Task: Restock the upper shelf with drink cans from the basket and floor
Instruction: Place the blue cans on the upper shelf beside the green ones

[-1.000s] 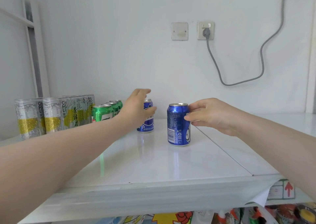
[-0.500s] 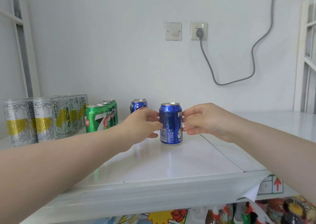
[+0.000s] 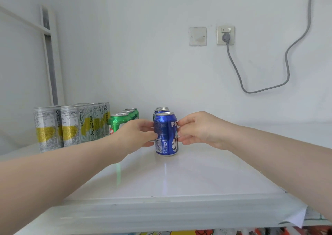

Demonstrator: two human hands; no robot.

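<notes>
A second earlier the left hand (image 3: 136, 136) had been back at the rear blue aluminium cans (image 3: 161, 109) while the right hand (image 3: 199, 129) alone touched the short blue aluminium drink can (image 3: 166, 134). Now both held that can at mid-frame, each grip curled partway round its side, fingertips on the wall. It stood upright on the glossy white upper shelf (image 3: 179, 177), directly in front of its row (just right of the green aluminium cans (image 3: 119, 120)). This placement looked nearly finished, so fetching more cans likely came next.

glossy metal blue can (image 3: 166, 134); glossy white shelf (image 3: 179, 179)
</notes>
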